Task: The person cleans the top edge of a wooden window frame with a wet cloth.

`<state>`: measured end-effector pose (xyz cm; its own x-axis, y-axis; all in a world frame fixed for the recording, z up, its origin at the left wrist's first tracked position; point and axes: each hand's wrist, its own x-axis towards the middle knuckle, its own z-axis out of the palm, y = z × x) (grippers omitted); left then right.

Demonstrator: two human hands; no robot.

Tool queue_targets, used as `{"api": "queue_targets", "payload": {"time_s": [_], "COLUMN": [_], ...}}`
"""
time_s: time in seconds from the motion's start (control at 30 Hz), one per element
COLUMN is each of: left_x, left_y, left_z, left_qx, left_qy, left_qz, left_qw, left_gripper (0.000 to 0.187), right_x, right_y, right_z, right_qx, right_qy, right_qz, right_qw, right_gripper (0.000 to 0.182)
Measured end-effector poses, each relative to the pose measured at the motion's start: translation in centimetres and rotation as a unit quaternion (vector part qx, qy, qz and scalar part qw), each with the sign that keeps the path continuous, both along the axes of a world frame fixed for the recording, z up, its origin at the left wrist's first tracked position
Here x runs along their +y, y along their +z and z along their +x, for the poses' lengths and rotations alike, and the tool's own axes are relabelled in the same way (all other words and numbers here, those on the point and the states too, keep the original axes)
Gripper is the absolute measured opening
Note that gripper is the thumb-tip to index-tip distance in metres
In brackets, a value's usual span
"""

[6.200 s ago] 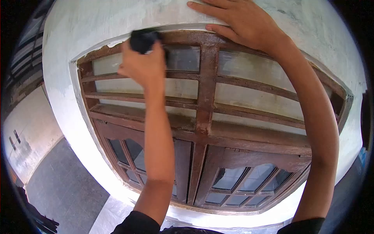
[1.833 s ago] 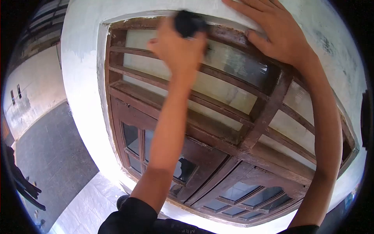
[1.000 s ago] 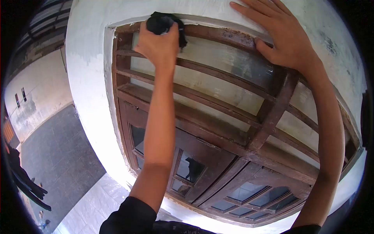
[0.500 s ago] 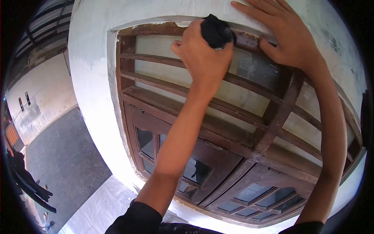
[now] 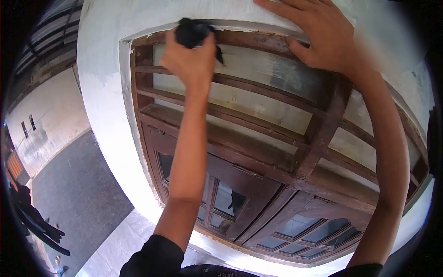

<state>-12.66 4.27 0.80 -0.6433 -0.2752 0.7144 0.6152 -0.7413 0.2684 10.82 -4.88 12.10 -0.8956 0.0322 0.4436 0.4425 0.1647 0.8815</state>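
Near the upper left of the brown wooden window frame [image 5: 258, 41], my left hand [image 5: 191, 62] grips a bunched black cloth [image 5: 193, 33] against the frame's top edge. A loose end of the cloth hangs down on its right. My right hand [image 5: 325, 39] rests higher up at the right, fingers spread on the white wall [image 5: 106, 78] and thumb at the frame's top bar. It holds nothing. Beneath both hands run the horizontal wooden slats [image 5: 258, 90].
Below the slats are paned window shutters [image 5: 230, 191]. White sheeting [image 5: 115, 242] lies on a dark tiled floor [image 5: 78, 184] at the lower left. Another wall [image 5: 50, 120] and a roof structure [image 5: 50, 32] stand beyond.
My left hand has moved left along the frame's top edge with the black cloth. My right hand stays against the wall, slightly further left in view.
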Motion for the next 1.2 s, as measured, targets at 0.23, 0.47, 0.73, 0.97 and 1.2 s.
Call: {"api": "queue_targets", "payload": {"time_s": [0.23, 0.47, 0.73, 0.97, 1.2], "left_x": [-2.8, 0.0, -0.1, -2.6, -1.1], "left_y": [-1.1, -0.8, 0.3, -0.9, -0.7], "left_z": [10.8, 3.0, -1.6, 8.0, 3.5], "left_qx": [0.142, 0.027, -0.035, 0.093, 0.068], "left_qy": [0.067, 0.034, 0.086, 0.096, 0.139], "left_qz": [0.037, -0.030, -0.048, 0.000, -0.039], "left_qw": [0.987, 0.999, 0.994, 0.991, 0.987], "left_gripper": [0.051, 0.050, 0.034, 0.045, 0.052], "right_x": [-0.2, -0.1, 0.5, -0.9, -1.3], "right_y": [-0.1, 0.2, -0.1, -0.5, -0.2], "right_z": [0.1, 0.8, 0.1, -0.4, 0.5], "right_qx": [-0.011, -0.009, -0.008, 0.017, 0.008], "right_qy": [-0.002, 0.016, 0.019, -0.036, -0.037], "right_qz": [0.010, -0.035, 0.031, 0.007, -0.034], "right_qw": [1.000, 0.999, 0.999, 0.999, 0.999], "right_gripper": [0.076, 0.071, 0.074, 0.081, 0.083]}}
